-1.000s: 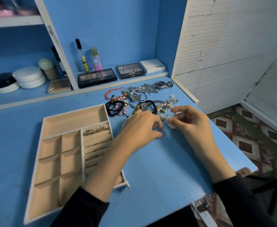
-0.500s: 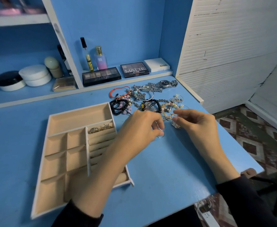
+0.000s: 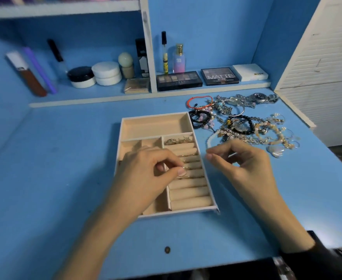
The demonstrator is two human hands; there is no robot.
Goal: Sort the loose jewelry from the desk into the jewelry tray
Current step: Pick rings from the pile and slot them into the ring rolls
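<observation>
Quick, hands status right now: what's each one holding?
Left hand: pinching a small gold ring over the ring rolls of the jewelry tray.
Right hand: fingers curled; contents cannot be told.

Jewelry tray (image 3: 154, 126), mid-table (image 3: 65, 178); two rings (image 3: 178, 140) at the far end of its ring rolls (image 3: 188, 194). Left hand (image 3: 145, 168) over the rolls, pinching a small ring (image 3: 183, 168). Right hand (image 3: 244, 164) beside the tray's right wall, fingers curled, contents unclear. Loose jewelry (image 3: 240, 126) heaped toward the far right corner.

One wide-angle view is taken from the person's head, aimed forward and down across the blue desk (image 3: 65, 178). The jewelry tray (image 3: 156, 128) is framed close, near centre; the shelf (image 3: 65, 8) is clipped at the top.
</observation>
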